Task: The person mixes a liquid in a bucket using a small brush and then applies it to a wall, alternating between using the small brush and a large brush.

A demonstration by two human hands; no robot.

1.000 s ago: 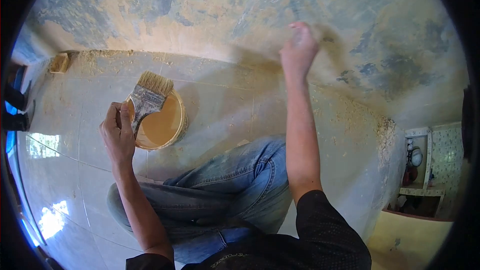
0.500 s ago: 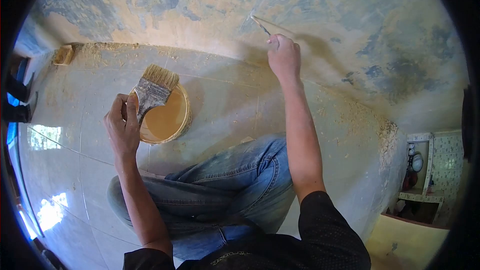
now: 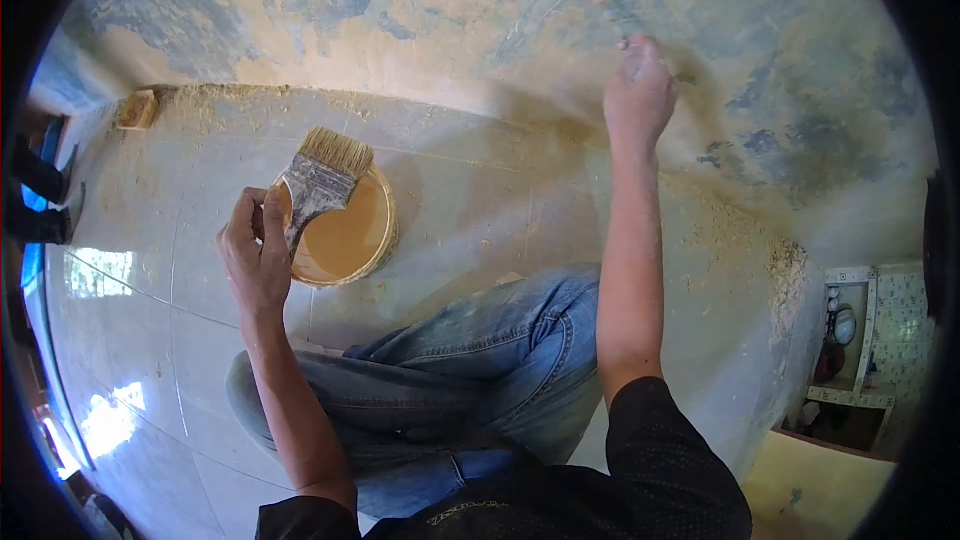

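My left hand [image 3: 257,250] is closed around the handle of a wide paintbrush [image 3: 322,180], its pale bristles pointing up and away from me. Below the brush on the floor stands a round bucket [image 3: 385,245] of tan liquid, partly covered by brush and hand. My right hand [image 3: 641,95] reaches out to the wall [image 3: 460,0], fingers wrapped around a slim scraper [image 3: 606,2]. Motion smears the scraper, whose tip lies over the patchy blue-grey and tan wall surface. Pale scratch marks show on the wall left of the tip.
My crossed legs in jeans [image 3: 470,360] rest on the tiled floor [image 3: 440,190]. Crumbs of scraped material [image 3: 730,230] lie along the wall's foot. A small wooden block [image 3: 137,110] sits in the far left corner. Tiled shelves [image 3: 850,340] stand at the right.
My right hand has swept the scraper to the right and up along the wall. My left hand still holds the brush over the bucket; the whole view has shifted slightly.
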